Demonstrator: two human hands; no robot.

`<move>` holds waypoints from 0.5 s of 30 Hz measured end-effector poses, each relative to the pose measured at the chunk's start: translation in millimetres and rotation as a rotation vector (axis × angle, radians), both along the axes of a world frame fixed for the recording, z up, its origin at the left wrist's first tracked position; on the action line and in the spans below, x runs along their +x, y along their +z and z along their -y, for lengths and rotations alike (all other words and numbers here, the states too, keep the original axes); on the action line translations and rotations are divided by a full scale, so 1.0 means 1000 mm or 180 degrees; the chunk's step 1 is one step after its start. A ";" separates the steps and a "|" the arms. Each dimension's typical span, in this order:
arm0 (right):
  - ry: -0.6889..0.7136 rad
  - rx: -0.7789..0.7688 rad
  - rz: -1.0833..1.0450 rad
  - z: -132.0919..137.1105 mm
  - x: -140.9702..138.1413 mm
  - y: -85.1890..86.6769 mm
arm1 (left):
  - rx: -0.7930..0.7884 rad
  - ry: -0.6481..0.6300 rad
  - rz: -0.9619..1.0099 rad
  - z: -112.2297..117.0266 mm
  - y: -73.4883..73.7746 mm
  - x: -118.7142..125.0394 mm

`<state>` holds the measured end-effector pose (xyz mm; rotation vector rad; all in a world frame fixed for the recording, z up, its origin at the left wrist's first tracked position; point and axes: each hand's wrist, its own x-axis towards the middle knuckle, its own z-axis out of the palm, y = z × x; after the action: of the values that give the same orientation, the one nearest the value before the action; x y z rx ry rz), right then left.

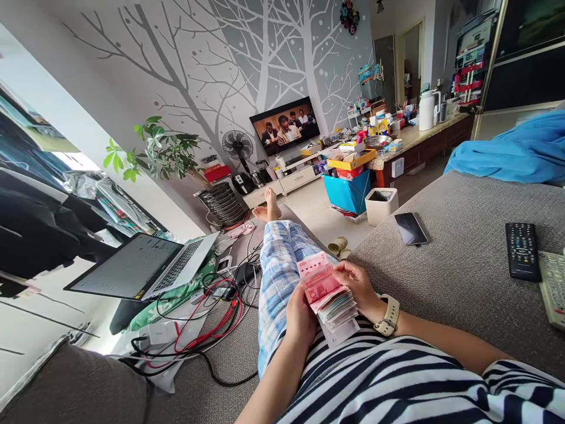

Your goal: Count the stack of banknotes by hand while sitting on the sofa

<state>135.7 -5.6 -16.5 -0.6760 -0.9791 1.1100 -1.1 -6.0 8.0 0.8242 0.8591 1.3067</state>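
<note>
A thick folded wad of banknotes [324,288] lies between my two hands, above my lap. Red notes show on top, with the stacked edges of several others below them and a pale note sticking out at the bottom. My left hand [301,313] grips the wad along its left side, its fingertips partly hidden behind the notes. On the other side, my right hand [358,288] pinches the red notes near their upper right edge. A cream watch [388,317] is on my right wrist.
Left of my legs are an open laptop [179,265] and tangled cables [216,324] on the sofa. To the right lie a phone [411,228], a black remote [522,252] and a pale remote [554,285]. A white bin [381,207] and a blue box [346,191] stand on the floor.
</note>
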 end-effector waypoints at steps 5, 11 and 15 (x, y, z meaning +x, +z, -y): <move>-0.0023 -0.0046 0.0033 0.000 0.000 0.000 | -0.0060 0.0085 -0.0102 0.000 -0.002 -0.001; -0.0141 0.0153 0.0225 0.003 0.001 0.002 | -0.0091 0.0113 -0.0147 0.000 -0.001 0.000; -0.0013 0.0218 0.0162 0.003 0.001 0.000 | -0.0217 -0.0001 0.0063 -0.001 -0.003 -0.001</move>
<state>136.9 -8.5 -17.0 -0.6531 -1.0542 1.0553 -1.6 -4.8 5.1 0.7567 0.8830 1.2765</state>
